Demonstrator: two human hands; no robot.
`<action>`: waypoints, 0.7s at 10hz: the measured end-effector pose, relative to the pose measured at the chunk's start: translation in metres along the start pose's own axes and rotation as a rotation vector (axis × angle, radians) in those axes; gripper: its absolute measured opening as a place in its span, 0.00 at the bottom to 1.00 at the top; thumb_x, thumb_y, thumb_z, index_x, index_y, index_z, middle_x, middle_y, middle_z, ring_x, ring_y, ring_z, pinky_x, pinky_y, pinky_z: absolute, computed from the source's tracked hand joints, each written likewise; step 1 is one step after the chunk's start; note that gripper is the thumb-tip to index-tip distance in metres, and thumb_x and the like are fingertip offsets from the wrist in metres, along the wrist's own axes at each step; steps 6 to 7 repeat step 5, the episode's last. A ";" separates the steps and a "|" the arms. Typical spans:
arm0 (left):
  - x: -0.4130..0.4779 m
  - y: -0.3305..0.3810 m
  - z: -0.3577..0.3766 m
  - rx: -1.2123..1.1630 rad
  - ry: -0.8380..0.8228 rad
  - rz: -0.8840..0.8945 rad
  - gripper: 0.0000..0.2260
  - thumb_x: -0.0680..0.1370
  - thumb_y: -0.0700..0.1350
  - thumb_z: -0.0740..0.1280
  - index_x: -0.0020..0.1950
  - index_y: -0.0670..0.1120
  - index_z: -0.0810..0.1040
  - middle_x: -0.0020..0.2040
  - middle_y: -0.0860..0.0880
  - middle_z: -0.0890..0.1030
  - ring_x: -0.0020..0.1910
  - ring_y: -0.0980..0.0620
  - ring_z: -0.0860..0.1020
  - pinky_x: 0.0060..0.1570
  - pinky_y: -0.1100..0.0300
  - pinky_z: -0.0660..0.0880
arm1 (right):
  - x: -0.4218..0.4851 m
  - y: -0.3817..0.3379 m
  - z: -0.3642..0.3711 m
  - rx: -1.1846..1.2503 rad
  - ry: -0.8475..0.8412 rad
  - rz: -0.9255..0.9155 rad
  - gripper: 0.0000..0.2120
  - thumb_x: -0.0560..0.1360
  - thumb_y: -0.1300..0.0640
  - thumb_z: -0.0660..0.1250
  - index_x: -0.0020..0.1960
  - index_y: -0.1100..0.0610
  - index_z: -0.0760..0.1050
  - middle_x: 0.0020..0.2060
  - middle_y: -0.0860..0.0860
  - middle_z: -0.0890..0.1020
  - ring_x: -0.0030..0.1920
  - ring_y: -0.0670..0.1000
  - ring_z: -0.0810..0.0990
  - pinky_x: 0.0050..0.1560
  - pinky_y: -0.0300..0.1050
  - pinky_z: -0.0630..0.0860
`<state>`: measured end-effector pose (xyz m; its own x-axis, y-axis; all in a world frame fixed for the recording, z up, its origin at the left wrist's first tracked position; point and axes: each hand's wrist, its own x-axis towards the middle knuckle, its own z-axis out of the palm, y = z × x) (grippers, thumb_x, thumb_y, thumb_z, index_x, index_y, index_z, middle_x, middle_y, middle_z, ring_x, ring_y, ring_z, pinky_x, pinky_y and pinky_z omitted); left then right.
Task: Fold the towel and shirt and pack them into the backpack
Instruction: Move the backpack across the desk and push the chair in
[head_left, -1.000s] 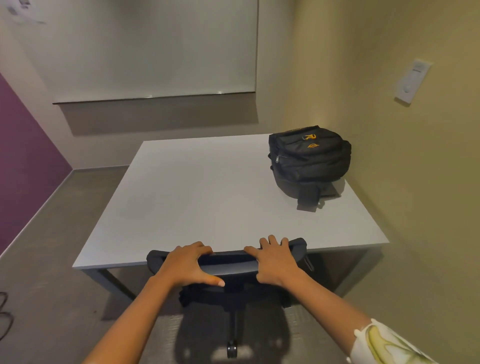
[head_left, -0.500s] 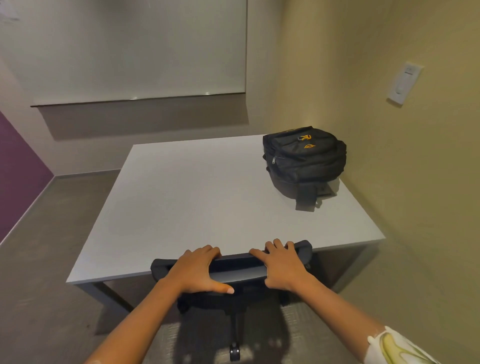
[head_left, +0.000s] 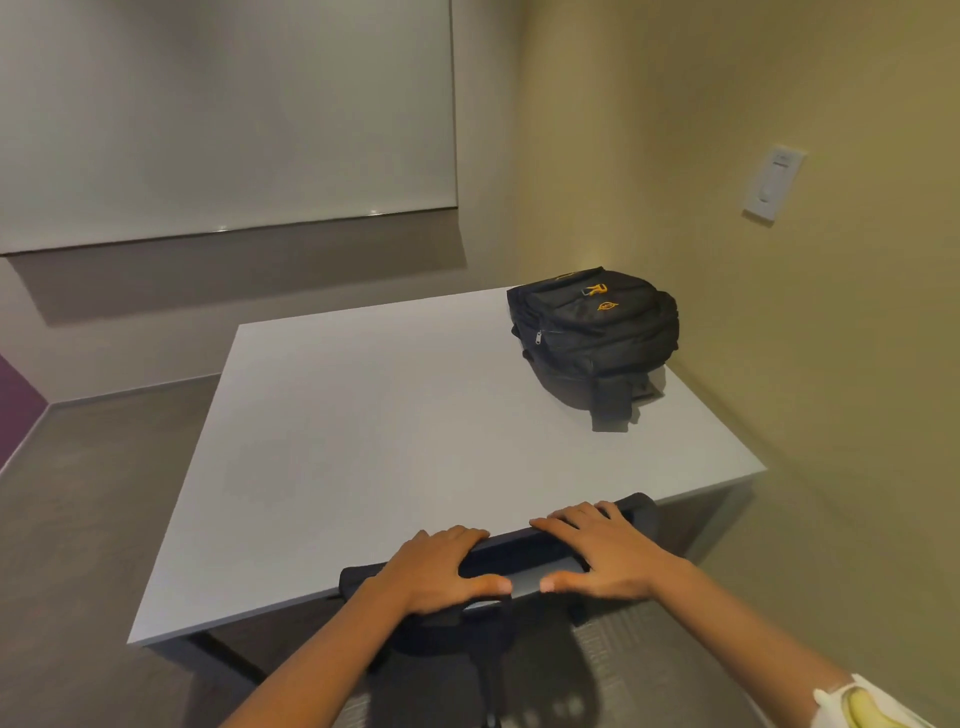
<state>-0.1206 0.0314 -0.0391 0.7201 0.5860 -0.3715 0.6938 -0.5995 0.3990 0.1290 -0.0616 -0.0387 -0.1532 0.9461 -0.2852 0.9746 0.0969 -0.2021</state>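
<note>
The left hand (head_left: 436, 566) and the right hand (head_left: 602, 556) each hold the top of the chair (head_left: 524, 552), fingers curled over it. The backpack (head_left: 597, 338) sits on the table (head_left: 389, 441), at the far right corner.

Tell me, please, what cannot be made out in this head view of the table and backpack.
- The towel and shirt: nowhere in the head view; perhaps beyond its edges.
- The backpack contents: hidden by its black fabric; orange logos too small to read.
- The chair seat: hidden by its backrest, left hand, right hand and table; base cut off by the bottom edge.
</note>
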 end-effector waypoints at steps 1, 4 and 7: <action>0.002 0.000 -0.002 -0.009 -0.012 -0.017 0.36 0.73 0.74 0.50 0.76 0.56 0.62 0.73 0.54 0.69 0.67 0.50 0.71 0.67 0.53 0.66 | 0.003 -0.005 0.001 0.041 0.029 0.047 0.38 0.72 0.23 0.42 0.76 0.40 0.56 0.74 0.46 0.65 0.73 0.50 0.62 0.75 0.58 0.52; 0.029 0.008 -0.014 -0.048 0.044 -0.211 0.29 0.82 0.62 0.43 0.78 0.50 0.57 0.79 0.49 0.58 0.76 0.46 0.60 0.74 0.48 0.54 | 0.053 -0.019 -0.016 0.173 -0.014 0.141 0.32 0.78 0.32 0.40 0.76 0.45 0.60 0.76 0.47 0.62 0.76 0.52 0.60 0.75 0.55 0.52; 0.040 0.002 -0.012 0.008 0.089 -0.286 0.30 0.81 0.63 0.43 0.80 0.49 0.50 0.80 0.49 0.52 0.78 0.46 0.54 0.75 0.47 0.51 | 0.068 -0.020 -0.018 0.171 0.014 0.152 0.38 0.73 0.30 0.36 0.77 0.46 0.59 0.78 0.47 0.59 0.77 0.53 0.57 0.76 0.55 0.50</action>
